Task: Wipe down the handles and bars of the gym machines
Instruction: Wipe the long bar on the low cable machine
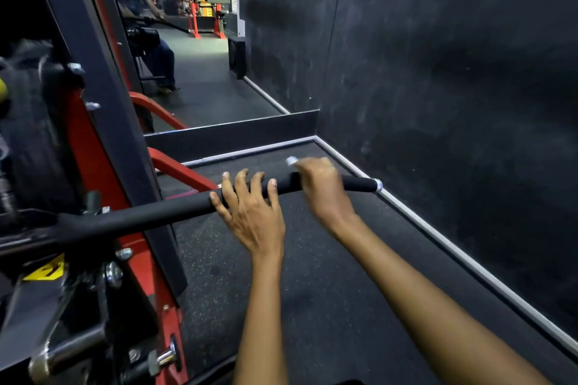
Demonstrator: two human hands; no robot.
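- The person stands at a black-and-red gym machine [103, 166] in a corner, with a dark wall [438, 56] to the right and a mirror [194, 50] ahead.
- A long black padded bar [156, 216] juts out of the machine toward the wall and ends in a metal cap [378, 185] just short of the floor's pale edging.
- The left hand [250, 212] lies on the bar near its middle. Its fingers [242, 180] are spread and draped over the top, only lightly bent, so it looks like a steadying press rather than a firm clasp.
- The right hand [322, 187] is further out, near the capped end, and is blurred. Its fingers seem closed over the bar, and a small pale scrap [292, 160] pokes out above the knuckles.
- I take that scrap for a wipe or cloth, but the blur keeps me from being sure.
- The step in hand, as I judge it, is wiping the outer stretch of this bar while the left hand holds it still.
- The last bit of padding up to the cap is bare, so the next move probably calls for carrying the stroke right out to the end.
- After that, the stretch under and inboard of the left hand will need doing, which means lifting that hand clear.
- Speckled rubber floor [328, 291] lies under both arms.
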